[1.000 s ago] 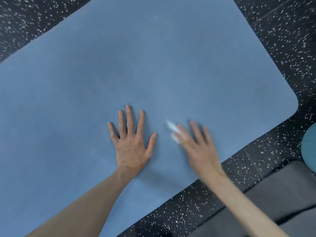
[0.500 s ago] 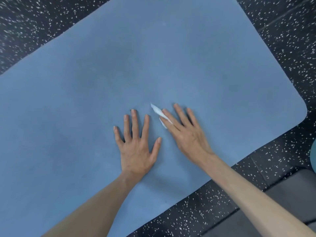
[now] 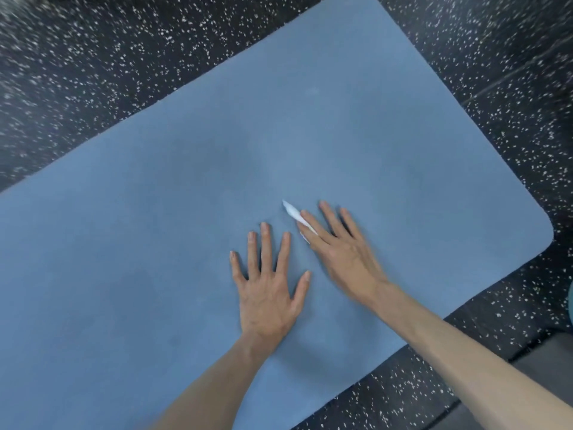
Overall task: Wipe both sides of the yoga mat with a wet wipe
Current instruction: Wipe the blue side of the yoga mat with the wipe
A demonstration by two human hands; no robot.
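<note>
A blue yoga mat (image 3: 186,212) lies flat on the dark speckled floor, filling most of the view. My left hand (image 3: 268,290) rests palm down on the mat with its fingers spread. Just to its right, my right hand (image 3: 344,252) presses a white wet wipe (image 3: 293,212) onto the mat with straight fingers. Most of the wipe is hidden under the fingers; only its pointed end sticks out past the index finger.
Black rubber floor (image 3: 108,72) with white specks surrounds the mat. The mat's rounded corner (image 3: 545,225) lies at the right. A grey pad (image 3: 552,361) sits at the bottom right, and a teal object (image 3: 570,302) peeks in at the right edge.
My right hand has slid the wipe up and to the left across the mat, close beside the left hand. The left hand stays planted. The view has shifted a little.
</note>
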